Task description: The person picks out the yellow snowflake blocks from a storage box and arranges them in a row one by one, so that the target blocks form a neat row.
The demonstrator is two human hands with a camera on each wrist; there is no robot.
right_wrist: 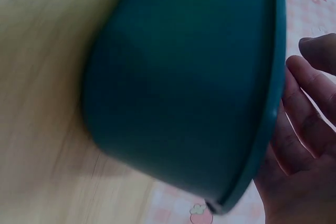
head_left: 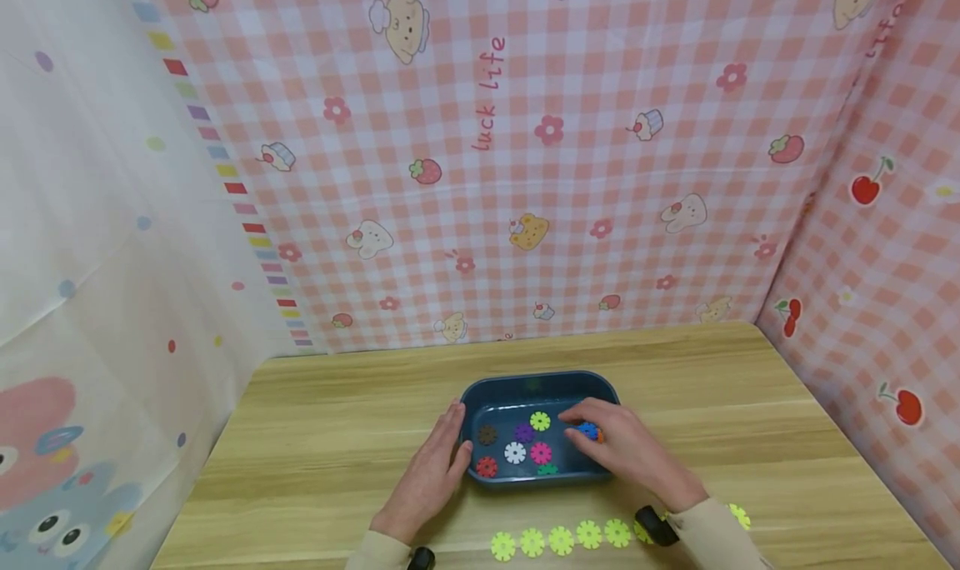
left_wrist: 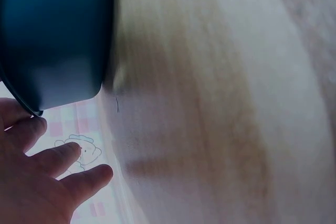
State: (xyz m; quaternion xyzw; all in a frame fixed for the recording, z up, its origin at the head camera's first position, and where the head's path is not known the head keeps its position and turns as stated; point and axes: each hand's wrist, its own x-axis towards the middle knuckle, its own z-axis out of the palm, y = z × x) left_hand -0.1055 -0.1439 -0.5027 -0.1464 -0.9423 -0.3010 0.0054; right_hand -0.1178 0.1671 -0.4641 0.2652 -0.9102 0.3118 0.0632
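A dark blue-green plastic tub (head_left: 517, 478) stands on the table, with flower-shaped plastic discs lying inside. My left hand (head_left: 433, 467) rests along the tub's left side, fingers fairly straight at the rim; in the left wrist view its fingers spread beside the tub wall (left_wrist: 58, 35). Over the tub's right side reaches my right hand (head_left: 618, 443), thumb and fingers apart. A blue disc (head_left: 588, 431) and a partly hidden orange one show just by its fingertips. Nearby inside lie a lime disc (head_left: 540, 421), a purple disc (head_left: 523, 432) and a pink disc (head_left: 541, 453).
Also in the tub are a brown disc (head_left: 487, 435), a white disc (head_left: 515, 452), a red disc (head_left: 487, 467) and a green disc (head_left: 548, 470). Several lime discs (head_left: 561, 541) form a row in front of the tub, partly covered by the right forearm. Patterned cloth (head_left: 480, 287) hangs behind the table.
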